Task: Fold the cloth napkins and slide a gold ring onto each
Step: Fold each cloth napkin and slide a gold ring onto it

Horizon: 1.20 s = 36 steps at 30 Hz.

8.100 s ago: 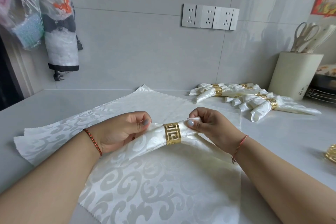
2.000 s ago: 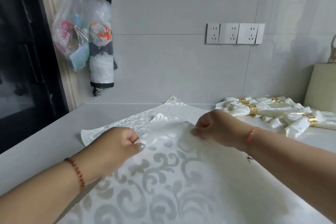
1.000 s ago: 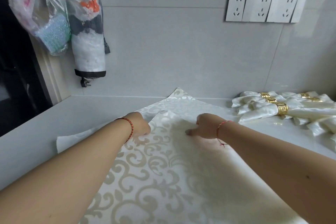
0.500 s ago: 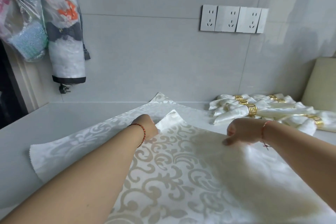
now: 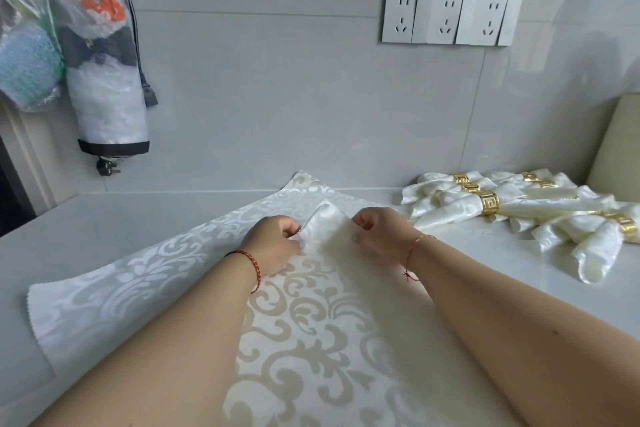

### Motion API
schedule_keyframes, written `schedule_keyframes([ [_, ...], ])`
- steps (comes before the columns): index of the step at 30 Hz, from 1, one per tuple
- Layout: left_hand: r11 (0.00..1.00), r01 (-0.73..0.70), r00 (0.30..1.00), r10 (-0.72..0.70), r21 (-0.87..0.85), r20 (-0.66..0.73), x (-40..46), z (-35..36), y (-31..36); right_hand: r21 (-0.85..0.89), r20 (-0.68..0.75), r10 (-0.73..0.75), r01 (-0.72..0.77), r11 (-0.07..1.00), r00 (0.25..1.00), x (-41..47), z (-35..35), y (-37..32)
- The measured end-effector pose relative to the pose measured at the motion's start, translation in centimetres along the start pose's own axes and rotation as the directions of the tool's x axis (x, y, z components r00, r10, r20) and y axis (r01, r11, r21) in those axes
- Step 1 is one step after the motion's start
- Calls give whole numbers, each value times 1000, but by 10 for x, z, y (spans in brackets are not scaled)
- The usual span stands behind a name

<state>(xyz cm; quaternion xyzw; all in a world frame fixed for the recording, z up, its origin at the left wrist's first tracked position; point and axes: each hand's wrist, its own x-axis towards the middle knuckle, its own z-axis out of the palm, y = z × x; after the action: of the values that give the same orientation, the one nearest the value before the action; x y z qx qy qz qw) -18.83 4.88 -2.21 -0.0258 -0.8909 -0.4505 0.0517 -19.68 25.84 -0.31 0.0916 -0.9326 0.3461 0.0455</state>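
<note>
Top napkin [image 5: 311, 340]: cream damask with a beige scroll pattern, lying flat on the worktop [image 5: 121, 215]; I see its far corner turned up and gathered between the two hands, forming a narrow raised fold.
Lower napkin [image 5: 114, 288]: a second flat cloth beneath the first, showing to the left with a pinked edge and at the far corner near the wall.
Left hand [image 5: 273, 246]: knuckles up, resting on the top napkin; the fingers are curled closed and pinch the left edge of the raised fold. A red braided cord circles the wrist.
Right hand [image 5: 381, 236]: opposite the left, just across the fold; the fingers are bent in and grip the fold's right edge. A thin red thread sits on this wrist.
Finished napkins [image 5: 519, 215]: a loose pile of rolled cream cloths at the right of the worktop, well apart from my hands — each visible one banded by a gold ring [image 5: 486, 202] with a key-fret cut-out.
Wall sockets [image 5: 450, 17]: a row of plates on the grey tiled wall above the pile.
Hanging bags [image 5: 100, 55]: plastic sacks on the left wall — contents are blurred, and a black plug dangles below.
Cream container [image 5: 616, 146]: partly in view at the right edge, behind the pile.
</note>
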Motion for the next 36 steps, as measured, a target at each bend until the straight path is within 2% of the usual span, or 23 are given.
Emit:
schedule_keyframes([
  [2, 999, -6, 1000, 7, -32, 28, -1, -2, 1, 216, -11, 14, -11, 976, 1000, -3, 2, 8],
  [4, 997, 16, 999, -13, -70, 42, -4, -5, 3, 440, 33, 33, -44, 897, 999, -7, -1, 10],
  [6, 996, 34, 998, -30, -86, 50, -6, -8, 7, 484, 50, 18, -40, 874, 999, -8, -4, 10],
  [10, 991, 74, 994, -63, -114, 94, -8, -9, 14, 284, 61, -49, 30, 958, 997, -8, -1, 8],
  [13, 997, 53, 997, -50, -48, 63, -9, -5, 10, 115, 65, -110, 102, 988, 992, -6, 3, 11],
  [16, 999, -33, 998, 32, 29, 49, -9, -1, 7, 52, 76, -147, 143, 988, 986, -5, 6, 10],
  [20, 986, -51, 993, 33, 157, 113, -9, -2, 9, -40, 104, -113, 118, 992, 988, -4, 6, 8],
  [29, 954, -140, 987, 114, 265, 111, -7, 0, 10, -70, 97, -109, 116, 991, 989, -3, 5, 5],
  [33, 951, -166, 985, 147, 260, 90, -7, 1, 10, -127, 162, -126, 148, 981, 979, -5, 3, 0],
  [36, 965, -173, 979, 147, 196, 140, -7, -2, 12, -172, 168, -132, 161, 972, 977, -5, 3, -2],
])
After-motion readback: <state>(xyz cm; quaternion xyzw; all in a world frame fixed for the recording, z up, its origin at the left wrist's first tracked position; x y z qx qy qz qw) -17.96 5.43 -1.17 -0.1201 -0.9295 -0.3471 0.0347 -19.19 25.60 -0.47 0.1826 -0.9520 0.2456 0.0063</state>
